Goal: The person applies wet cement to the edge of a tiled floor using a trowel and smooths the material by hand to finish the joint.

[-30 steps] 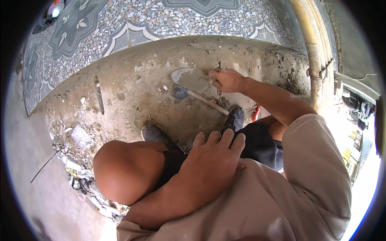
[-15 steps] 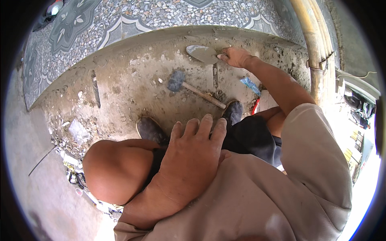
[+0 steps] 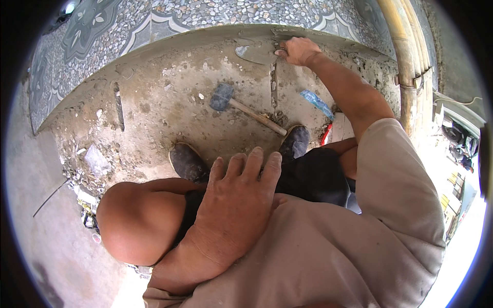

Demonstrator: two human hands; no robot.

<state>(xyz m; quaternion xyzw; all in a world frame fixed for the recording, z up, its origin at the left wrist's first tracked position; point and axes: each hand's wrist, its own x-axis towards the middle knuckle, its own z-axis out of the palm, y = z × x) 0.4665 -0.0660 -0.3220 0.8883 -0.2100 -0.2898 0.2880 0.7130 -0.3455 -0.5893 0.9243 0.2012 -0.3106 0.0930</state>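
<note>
At the far side, my right hand is closed round the handle of a pointed trowel. The trowel's mortar-smeared blade points left and lies close along the cement strip below the tiles; whether it touches cannot be told. My left hand rests palm down near my lap and holds nothing, its fingers stretched and slightly apart. Between my feet and the trowel, a rubber mallet with a dark head and wooden handle lies on the dirty concrete.
Patterned pebble tiles run along the far edge. Bamboo poles stand at the right. A blue wrapper lies near my right forearm. Rubble and a clear plastic scrap are at the left. My dark shoes stand on the concrete.
My right hand and the trowel have moved a little farther away, up against the cement strip by the tiles. My left hand stays on my lap; the view has shifted slightly.
</note>
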